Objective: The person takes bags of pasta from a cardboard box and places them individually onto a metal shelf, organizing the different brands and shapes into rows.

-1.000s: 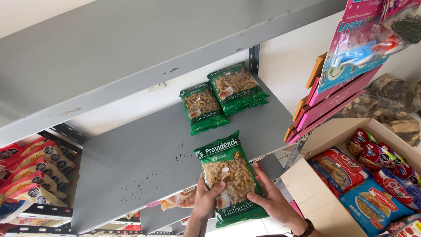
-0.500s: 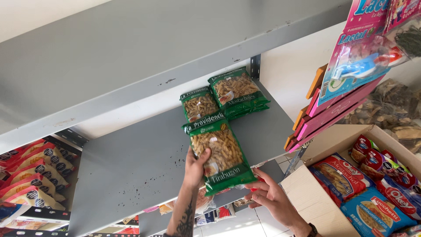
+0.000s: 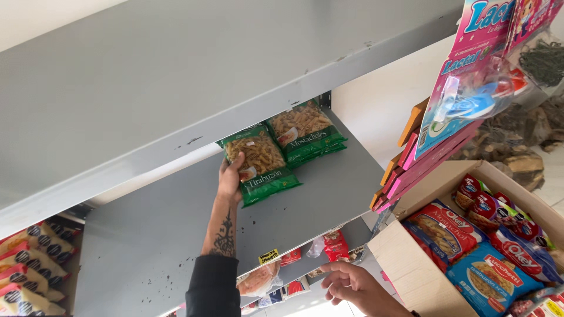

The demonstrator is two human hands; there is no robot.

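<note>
A green pasta bag (image 3: 258,164) is being set on the grey shelf (image 3: 329,194) beside a stacked pair (image 3: 305,132), gripped at its edge by the left hand (image 3: 230,175). The right hand (image 3: 352,285) is held low, loosely spread and empty, near a cardboard box (image 3: 411,264) of packets.

Glossy plastic pasta bag (image 3: 261,166) (matt metal shelf (image 3: 164,235))

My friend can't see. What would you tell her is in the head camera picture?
A person's left hand presses a green bag of spiral pasta onto a grey metal shelf, beside a stack of similar green bags. Their right hand hangs open below, near a cardboard box of more pasta bags.
</note>
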